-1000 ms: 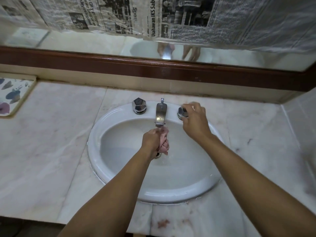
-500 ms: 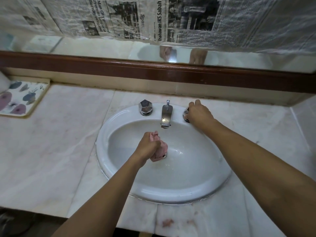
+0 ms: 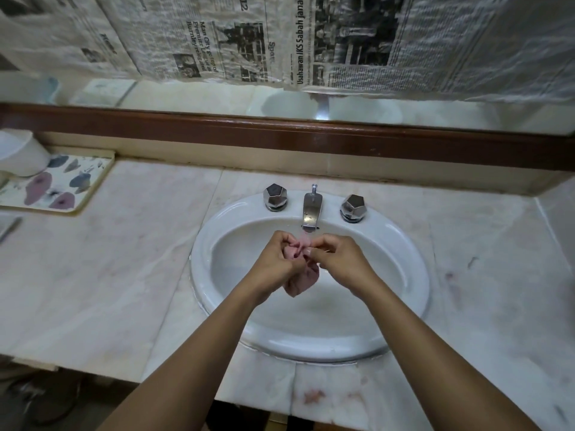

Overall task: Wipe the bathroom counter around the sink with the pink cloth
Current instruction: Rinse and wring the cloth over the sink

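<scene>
The pink cloth (image 3: 303,276) is bunched up over the bowl of the white oval sink (image 3: 401,244), just below the chrome spout (image 3: 311,209). My left hand (image 3: 275,264) grips its left side. My right hand (image 3: 339,259) pinches its top edge from the right. A fold of cloth hangs down between the two hands. The pale marble counter (image 3: 124,259) surrounds the sink, with reddish stains near the front edge (image 3: 312,396) and at the right (image 3: 452,284).
Two faceted chrome tap knobs (image 3: 275,195) (image 3: 352,205) flank the spout. A flower-patterned tray (image 3: 59,185) with a white container (image 3: 20,154) sits at the back left. A brown-framed mirror covered with newspaper (image 3: 280,42) runs along the back wall.
My right hand left the right tap knob and came down to the cloth, which both hands now hold. The view shifted back, showing more counter on the left.
</scene>
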